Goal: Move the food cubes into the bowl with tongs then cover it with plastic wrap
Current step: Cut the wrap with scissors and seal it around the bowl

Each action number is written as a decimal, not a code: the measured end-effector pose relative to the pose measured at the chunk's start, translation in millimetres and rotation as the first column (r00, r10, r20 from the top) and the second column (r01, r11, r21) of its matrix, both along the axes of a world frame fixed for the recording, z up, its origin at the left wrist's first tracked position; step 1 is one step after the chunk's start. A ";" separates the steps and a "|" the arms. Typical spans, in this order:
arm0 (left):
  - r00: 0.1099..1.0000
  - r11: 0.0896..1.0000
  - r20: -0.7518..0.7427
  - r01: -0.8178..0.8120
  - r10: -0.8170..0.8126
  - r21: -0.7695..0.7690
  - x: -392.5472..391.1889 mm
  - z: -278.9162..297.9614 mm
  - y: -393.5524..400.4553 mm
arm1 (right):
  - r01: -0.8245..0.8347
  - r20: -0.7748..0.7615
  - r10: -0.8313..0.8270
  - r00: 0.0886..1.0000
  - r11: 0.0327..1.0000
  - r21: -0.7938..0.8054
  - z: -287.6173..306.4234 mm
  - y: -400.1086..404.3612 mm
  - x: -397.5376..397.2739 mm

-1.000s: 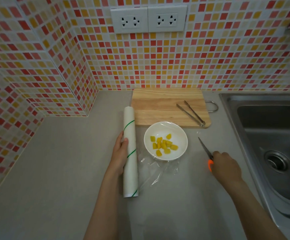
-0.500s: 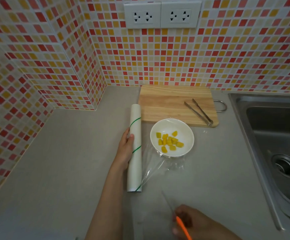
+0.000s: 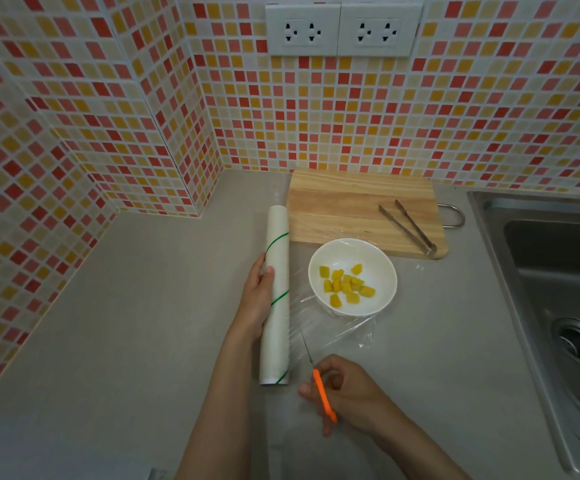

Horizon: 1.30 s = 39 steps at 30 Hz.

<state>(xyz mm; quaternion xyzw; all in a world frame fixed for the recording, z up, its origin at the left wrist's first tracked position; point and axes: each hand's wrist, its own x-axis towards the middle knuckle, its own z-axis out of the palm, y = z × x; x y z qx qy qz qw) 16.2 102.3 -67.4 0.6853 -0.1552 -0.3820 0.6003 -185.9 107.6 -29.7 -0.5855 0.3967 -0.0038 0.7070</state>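
Lowest in the frame, right of centre, the right hand (image 3: 347,393) grips orange-handled scissors (image 3: 319,386), fingers curled around the handle and the thin blades pointing up toward the near edge of the clear plastic wrap sheet (image 3: 333,330). That sheet is drawn out rightward from the plastic wrap roll (image 3: 276,299), which lies lengthwise on the grey countertop (image 3: 125,323) just left of centre. The left hand (image 3: 257,299) rests against the roll's left side, thumb on top, holding it in place. Right of the roll, at mid-frame, stands the white bowl (image 3: 352,275) with the yellow food cubes (image 3: 345,285) heaped inside; film lies over and around the bowl. Behind the bowl a wooden cutting board (image 3: 350,206) lies against the tiled wall, with the metal tongs (image 3: 408,226) on its right part. A steel sink (image 3: 551,289) fills the right edge. Two wall sockets (image 3: 344,29) sit at top centre.
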 end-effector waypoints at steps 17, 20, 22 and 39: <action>1.000 0.999 -0.011 0.011 -0.012 -0.047 4.9 -3.6 0.7 | 0.132 -0.018 -0.135 0.991 0.985 -0.109 -10.6 -5.1 31.7; 1.000 0.999 -0.024 -0.002 0.000 -0.054 4.4 -4.8 2.4 | 0.114 -0.035 -0.118 0.992 0.989 -0.099 -7.9 -3.3 37.1; 1.000 0.999 -0.006 0.005 -0.005 -0.050 5.0 -5.5 3.4 | 0.115 -0.041 -0.120 0.992 0.986 -0.119 -5.8 -7.0 40.1; 0.999 0.999 0.036 0.030 -0.029 -0.036 5.4 -1.4 12.3 | 0.228 0.047 -0.225 0.973 0.971 -0.066 13.5 -13.5 64.1</action>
